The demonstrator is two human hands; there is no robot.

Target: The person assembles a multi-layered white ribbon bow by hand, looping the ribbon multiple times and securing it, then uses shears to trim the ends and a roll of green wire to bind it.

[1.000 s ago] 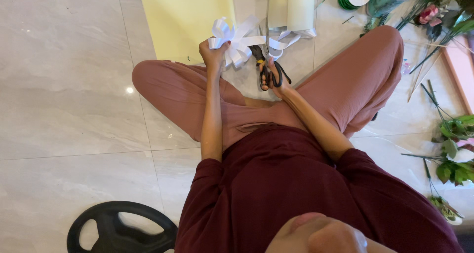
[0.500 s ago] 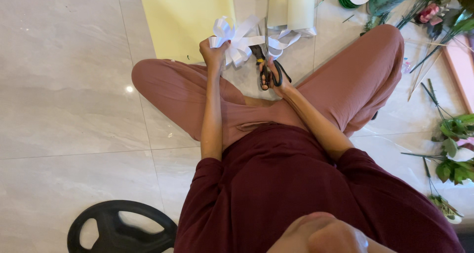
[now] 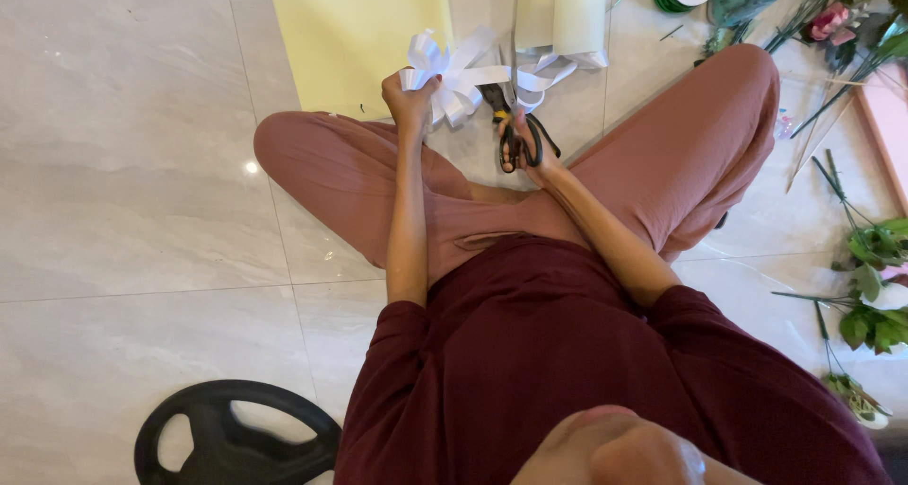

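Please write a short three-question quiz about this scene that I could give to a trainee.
1. True or false: the left hand holds a white ribbon bow.
2. Which tool does the right hand grip?
A. a stapler
B. black-handled scissors
C. a glue gun
3. Fill in the missing word: the pale yellow sheet lies flat on the tiled ____, beyond the person's knees.

Key
1. True: the left hand pinches the bow at its middle.
2. B: the blades point up towards the ribbon.
3. floor.
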